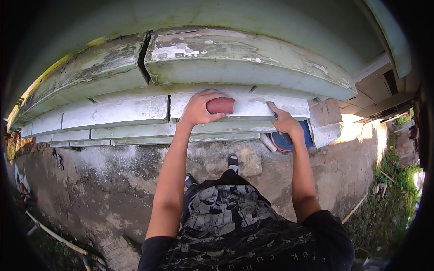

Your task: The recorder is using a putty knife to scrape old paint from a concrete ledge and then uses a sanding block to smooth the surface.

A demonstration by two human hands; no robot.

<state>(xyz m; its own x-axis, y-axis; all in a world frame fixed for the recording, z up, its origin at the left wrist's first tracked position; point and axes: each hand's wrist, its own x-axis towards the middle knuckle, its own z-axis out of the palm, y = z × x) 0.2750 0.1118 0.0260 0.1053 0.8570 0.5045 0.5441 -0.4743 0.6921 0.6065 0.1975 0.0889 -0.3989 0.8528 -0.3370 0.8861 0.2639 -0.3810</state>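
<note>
My left hand (199, 108) is wrapped round a reddish-brown roll of sandpaper (221, 105) and rests on the white, chalky ledge (248, 106) of the wall. My right hand (287, 123) grips a scraper (271, 106) with a dark handle, its index finger stretched along the tool. The scraper's tip meets the top of the same ledge, to the right of the sandpaper. Grey patches show through the white beside the tip. How much of the handle sits inside the right fist is hidden.
Above runs another ledge (244, 63) with peeling green-white paint and a dark vertical gap (144, 58). A blue and red round object (309, 133) lies below the ledge, partly behind my right hand. White flakes dust the concrete ground (113, 167). Sandals (58, 159) lie far left; grass (393, 194) grows right.
</note>
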